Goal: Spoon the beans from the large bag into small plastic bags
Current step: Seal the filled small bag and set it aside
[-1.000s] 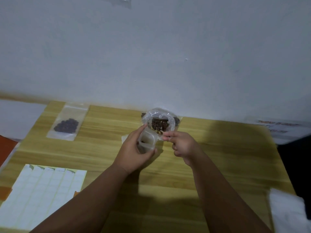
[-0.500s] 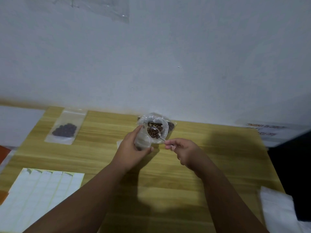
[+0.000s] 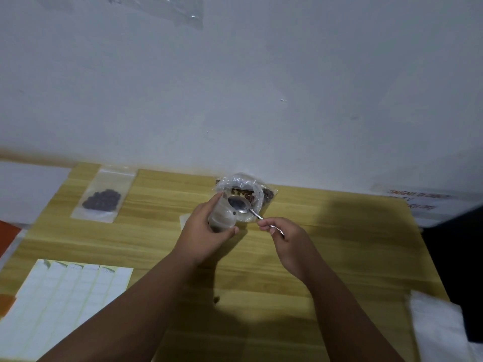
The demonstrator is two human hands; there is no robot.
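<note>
We are pinching the handle of the spoon [image 3: 241, 205] in our right hand [image 3: 286, 237], thumb and forefinger closed on its near end and the other fingers curled under. From that hand the spoon is running up and to the left, away from us, so its long axis is pointing at the wall. Its bowl is lying face up and looking empty, though the light is too dim to be sure.

We are gripping the small bag [image 3: 222, 218] in our left hand [image 3: 203, 231], fingers wrapped round it and thumb underneath, holding it upright with its mouth open. The bowl of the spoon is hovering at that mouth, at its right edge. A dark speck just below the bowl may be a bean, but we cannot tell.

Just beyond the bowl, the large bag [image 3: 257, 198] is sitting on the worktop [image 3: 326, 257] against the wall, open at the top and showing the beans [image 3: 245, 194]. The small bag is touching or almost touching its near side.

We are judging that the next scoop calls for a short push along the spoon's own axis, forward and slightly right. The right hand is the nearer one for it.

Well off to the left, a filled bag [image 3: 102, 198] is lying flat.
</note>
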